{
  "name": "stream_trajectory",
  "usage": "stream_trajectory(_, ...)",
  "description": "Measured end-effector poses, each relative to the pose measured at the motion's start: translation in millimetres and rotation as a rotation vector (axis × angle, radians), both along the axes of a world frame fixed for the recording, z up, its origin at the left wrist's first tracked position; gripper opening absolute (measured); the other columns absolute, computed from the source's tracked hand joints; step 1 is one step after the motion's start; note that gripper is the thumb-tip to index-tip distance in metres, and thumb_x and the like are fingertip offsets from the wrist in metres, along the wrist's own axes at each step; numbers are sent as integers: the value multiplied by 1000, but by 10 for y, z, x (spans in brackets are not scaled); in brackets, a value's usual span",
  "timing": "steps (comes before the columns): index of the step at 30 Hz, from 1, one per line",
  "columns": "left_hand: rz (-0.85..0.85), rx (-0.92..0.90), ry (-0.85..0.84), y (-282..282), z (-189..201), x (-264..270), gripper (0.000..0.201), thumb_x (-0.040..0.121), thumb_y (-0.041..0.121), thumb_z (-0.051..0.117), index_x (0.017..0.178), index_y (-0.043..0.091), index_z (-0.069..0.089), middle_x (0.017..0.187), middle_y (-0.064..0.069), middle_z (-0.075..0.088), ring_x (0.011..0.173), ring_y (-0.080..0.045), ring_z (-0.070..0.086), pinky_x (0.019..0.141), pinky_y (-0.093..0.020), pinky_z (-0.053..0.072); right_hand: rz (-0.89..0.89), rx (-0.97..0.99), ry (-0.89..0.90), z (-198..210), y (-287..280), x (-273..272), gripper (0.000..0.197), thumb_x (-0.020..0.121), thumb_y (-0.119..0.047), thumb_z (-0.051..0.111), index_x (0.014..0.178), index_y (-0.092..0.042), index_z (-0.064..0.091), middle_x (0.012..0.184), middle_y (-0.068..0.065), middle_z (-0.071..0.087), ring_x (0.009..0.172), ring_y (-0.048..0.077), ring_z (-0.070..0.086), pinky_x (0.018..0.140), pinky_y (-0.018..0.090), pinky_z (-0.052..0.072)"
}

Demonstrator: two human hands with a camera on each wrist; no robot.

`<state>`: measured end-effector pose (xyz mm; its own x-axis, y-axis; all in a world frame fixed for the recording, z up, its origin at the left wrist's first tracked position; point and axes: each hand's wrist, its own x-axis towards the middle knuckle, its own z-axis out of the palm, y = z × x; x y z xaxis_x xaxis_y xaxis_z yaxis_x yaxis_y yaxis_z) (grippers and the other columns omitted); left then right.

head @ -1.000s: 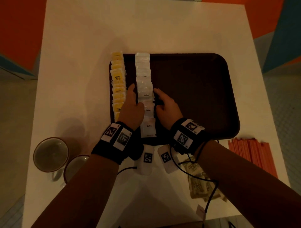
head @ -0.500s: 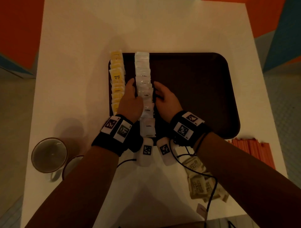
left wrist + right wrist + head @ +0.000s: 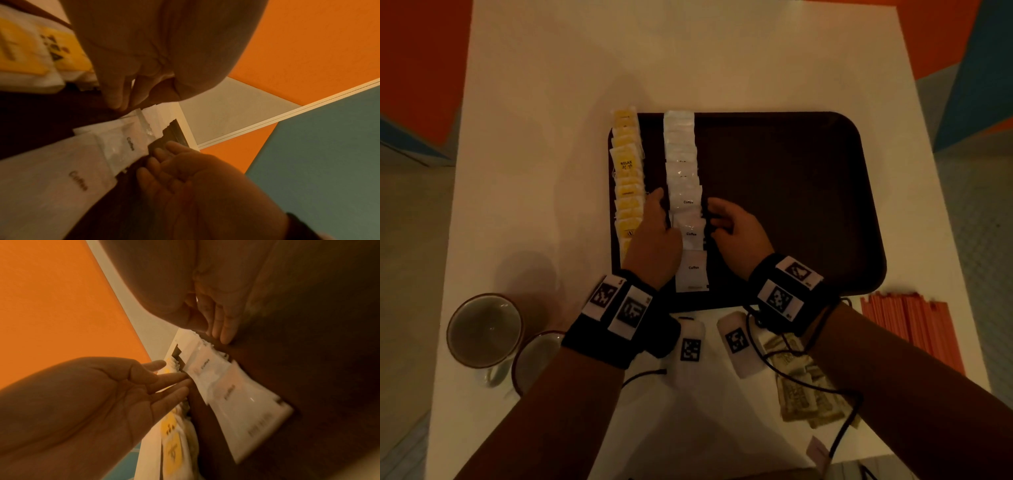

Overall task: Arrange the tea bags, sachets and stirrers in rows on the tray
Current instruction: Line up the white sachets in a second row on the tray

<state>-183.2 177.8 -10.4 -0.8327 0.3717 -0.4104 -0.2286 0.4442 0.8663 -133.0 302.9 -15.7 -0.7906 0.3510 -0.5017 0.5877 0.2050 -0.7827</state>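
Note:
A dark brown tray (image 3: 791,205) lies on the white table. Along its left edge runs a row of yellow tea bags (image 3: 626,178), and beside it a row of overlapping white coffee sachets (image 3: 683,171). My left hand (image 3: 654,233) lies between the two rows, its straight fingers (image 3: 119,91) against the left edge of the white sachets (image 3: 127,146). On the tray right of that row is my right hand (image 3: 736,233), fingers (image 3: 222,324) loosely bent, tips close to the sachets' right edge (image 3: 226,386). Neither hand holds anything.
A bundle of orange stirrers (image 3: 911,325) lies on the table off the tray's near right corner. Loose brown sachets (image 3: 801,390) sit under my right forearm. Two cups (image 3: 482,329) (image 3: 534,359) stand at the near left. The tray's right half is bare.
Both hands slid up along the white sachet row, then drew back a little toward me. The right hand's fingers have eased off the row's edge and bent slightly.

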Motion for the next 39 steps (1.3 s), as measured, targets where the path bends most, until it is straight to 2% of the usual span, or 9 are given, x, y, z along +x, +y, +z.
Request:
stream_trajectory(2,1,29,-30,-12,-35,71,55,91,6,41,143,9,21,139,-11,43,126,-24,43,108,-32,35,-5,-21,-5,-29,-26,83,54,88,5,42,137,-17,40,140,3,45,125,16,47,100,25,40)
stream_trajectory(6,18,103,-51,18,-19,106,53,91,-4,39,140,12,26,131,-5,48,116,-18,49,97,-28,45,-17,-101,55,-49,-118,153,52,88,5,41,135,-19,44,133,6,53,122,16,51,101,35,46)
stream_trajectory(9,2,43,-23,5,-14,79,57,91,-5,37,143,10,21,123,5,40,114,-7,38,88,-8,36,-31,-103,85,-37,-141,166,51,89,4,41,134,-19,43,132,6,53,119,14,51,100,35,47)
stream_trajectory(13,-18,-11,-5,-23,0,110,57,91,-4,36,144,7,19,117,4,37,111,-8,38,89,-11,30,-46,-110,97,-14,-112,178,51,90,4,41,135,-20,42,133,3,51,119,11,50,96,26,45)
stream_trajectory(16,14,16,-67,-39,-28,177,58,91,-4,37,144,10,19,132,-2,45,119,-16,45,104,-30,38,-24,-125,93,-37,-127,170,53,88,6,40,135,-19,43,135,5,51,123,16,49,99,32,46)
stream_trajectory(18,19,58,-96,-42,-15,220,61,89,-4,38,144,14,19,138,-8,46,121,-25,49,103,-46,42,-28,-132,83,-59,-140,159,53,88,7,39,135,-17,43,135,6,51,123,17,50,98,35,48)
stream_trajectory(26,9,134,-83,-17,-7,171,67,71,16,39,136,25,29,133,-4,50,120,-22,51,103,-50,41,-21,-75,77,-50,-67,56,57,87,7,39,138,-19,39,139,5,47,126,16,45,77,7,41)
stream_trajectory(29,-1,119,-82,-15,-15,153,67,72,16,39,137,25,28,129,0,50,118,-22,52,102,-50,42,-18,-69,79,-61,-80,33,57,87,8,39,137,-19,41,137,6,48,125,17,46,83,13,42)
stream_trajectory(39,-12,73,-43,25,-42,64,66,87,-2,39,145,16,15,145,-7,38,128,-21,41,110,-47,34,-70,-101,110,-45,-76,155,55,89,3,44,138,-19,37,139,3,45,110,3,44,60,-1,43)
